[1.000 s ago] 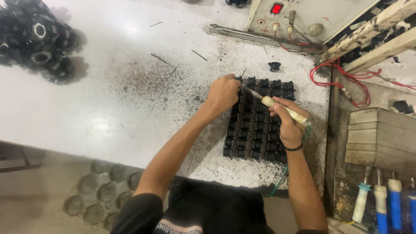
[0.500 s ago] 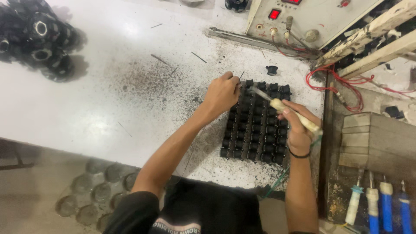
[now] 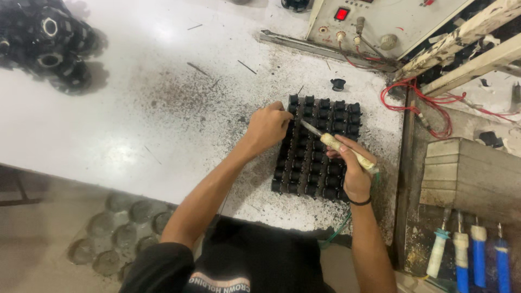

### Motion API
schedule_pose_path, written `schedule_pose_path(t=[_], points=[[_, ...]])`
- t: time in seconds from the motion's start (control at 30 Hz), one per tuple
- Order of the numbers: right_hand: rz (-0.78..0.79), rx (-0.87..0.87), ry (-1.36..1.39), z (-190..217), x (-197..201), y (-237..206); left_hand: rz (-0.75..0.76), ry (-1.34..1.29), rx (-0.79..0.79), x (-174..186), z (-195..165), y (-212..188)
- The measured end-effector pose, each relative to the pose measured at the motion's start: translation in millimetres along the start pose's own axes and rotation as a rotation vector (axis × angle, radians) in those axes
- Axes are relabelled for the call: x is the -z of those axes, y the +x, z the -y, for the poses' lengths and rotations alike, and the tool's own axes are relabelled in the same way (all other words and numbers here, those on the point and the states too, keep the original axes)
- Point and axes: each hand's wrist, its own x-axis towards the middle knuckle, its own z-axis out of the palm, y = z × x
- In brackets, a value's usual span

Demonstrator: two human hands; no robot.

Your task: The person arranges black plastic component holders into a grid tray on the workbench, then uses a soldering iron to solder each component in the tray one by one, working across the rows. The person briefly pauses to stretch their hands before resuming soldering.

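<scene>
Bright overhead light, mild glare on the white table (image 3: 108,135), soft shadows, slight blur at edges

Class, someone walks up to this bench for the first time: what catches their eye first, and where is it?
Centre-right on the white table, a block of black parts in rows. The left hand touches its edge; the right hand holds a pale-handled tool over it. Red wires trail right.

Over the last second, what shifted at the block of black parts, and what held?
Little changed. The right hand tilted the taped-handle soldering iron slightly, its tip still over the upper rows of the block of black parts. The left hand stayed at the block's upper left edge. Nothing was picked up or let go.
</scene>
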Motion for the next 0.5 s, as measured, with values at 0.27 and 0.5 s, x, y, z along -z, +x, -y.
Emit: schedule_pose_path(t=[0.27,0.5], points=[[0.045,0.012,-0.073,-8.9,29.1,45.7,0.025,-0.057,-0.008,-31.4,-7.4,54.2],[0.027,0.014,-0.100,-16.8,60.1,84.6,0.072,0.034,0.042,-63.7,-18.3,97.8]])
